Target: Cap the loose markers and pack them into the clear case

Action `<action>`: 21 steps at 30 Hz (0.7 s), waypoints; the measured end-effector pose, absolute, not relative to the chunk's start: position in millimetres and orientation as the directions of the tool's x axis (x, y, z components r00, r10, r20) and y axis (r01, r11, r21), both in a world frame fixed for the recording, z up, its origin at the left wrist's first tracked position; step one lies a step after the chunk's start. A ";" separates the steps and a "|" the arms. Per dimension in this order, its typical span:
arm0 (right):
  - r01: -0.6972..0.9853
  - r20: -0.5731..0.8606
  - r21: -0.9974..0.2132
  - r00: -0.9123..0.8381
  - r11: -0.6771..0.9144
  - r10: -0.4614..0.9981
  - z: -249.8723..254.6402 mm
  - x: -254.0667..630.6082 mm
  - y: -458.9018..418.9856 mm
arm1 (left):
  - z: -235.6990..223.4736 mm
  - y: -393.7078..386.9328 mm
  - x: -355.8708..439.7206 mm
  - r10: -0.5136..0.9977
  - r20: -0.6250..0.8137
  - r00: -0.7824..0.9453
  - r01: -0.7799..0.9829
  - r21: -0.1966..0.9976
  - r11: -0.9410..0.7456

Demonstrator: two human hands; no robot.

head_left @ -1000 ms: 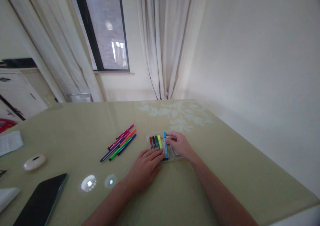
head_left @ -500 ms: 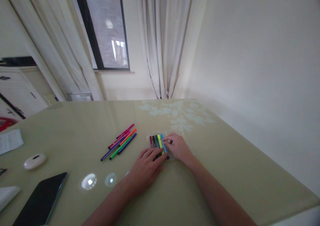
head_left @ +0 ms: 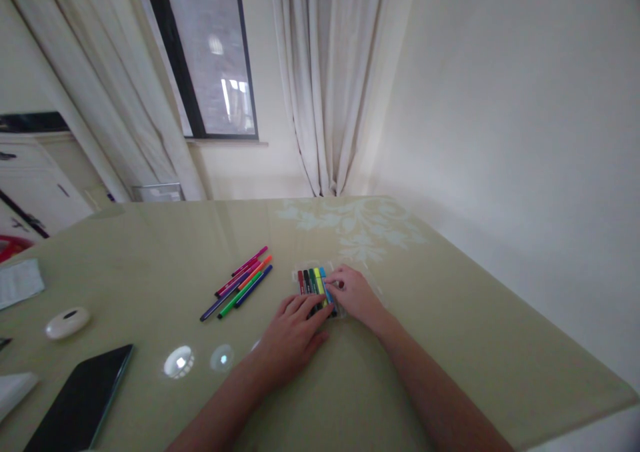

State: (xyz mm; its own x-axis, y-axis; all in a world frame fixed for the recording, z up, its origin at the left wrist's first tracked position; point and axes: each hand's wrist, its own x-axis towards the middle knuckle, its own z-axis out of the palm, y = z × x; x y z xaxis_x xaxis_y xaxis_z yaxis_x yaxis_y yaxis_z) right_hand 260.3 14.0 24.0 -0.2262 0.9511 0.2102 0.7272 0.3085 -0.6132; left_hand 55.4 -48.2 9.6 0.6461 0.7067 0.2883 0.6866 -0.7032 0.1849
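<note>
A clear plastic case (head_left: 341, 312) lies on the table, holding a row of felt-tip markers: dark red (head_left: 301, 281), black, green, yellow (head_left: 318, 281) and light blue (head_left: 323, 273). My left hand (head_left: 295, 332) rests across their lower ends, fingers stretched out flat, covering part of the row. From the right, the thumb and forefinger of my right hand (head_left: 354, 292) close in a pinch at the light blue marker's side. A small dark red spot shows between those fingers; what it belongs to is hidden.
Several loose markers (head_left: 243, 282) in pink, purple, orange, green and blue lie left of the case. Farther left are a white oval object (head_left: 68, 323), a dark tablet (head_left: 83, 399) and a folded pale paper or cloth (head_left: 21, 283). A wall stands along the right.
Both hands stay at the case in nearly the same pose, the right fingers still at the light blue marker. The view has shifted slightly.
</note>
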 end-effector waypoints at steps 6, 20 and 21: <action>0.733 0.211 -0.608 -0.221 0.305 0.952 23.1 259.6 14.1 | 8.1 -50.0 57.6 0.703 0.307 0.642 0.685 0.181 -0.705; 0.553 0.369 -0.758 -0.073 0.346 0.926 26.0 263.7 17.8 | 31.4 -20.2 -11.3 0.959 0.283 0.036 0.995 -0.100 -0.008; 0.536 0.377 -0.770 -0.052 0.344 0.925 26.1 264.4 18.4 | 30.6 -19.4 -13.2 0.962 0.269 0.036 0.993 -0.114 -0.005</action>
State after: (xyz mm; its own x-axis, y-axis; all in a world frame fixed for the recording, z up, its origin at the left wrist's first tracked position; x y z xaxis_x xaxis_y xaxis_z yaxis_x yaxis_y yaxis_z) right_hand 264.4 18.4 26.1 -0.0518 0.9247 0.3772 0.5365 0.3443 -0.7705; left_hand -13.2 -19.4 30.6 0.0362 0.9625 0.2690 0.9935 -0.0055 -0.1140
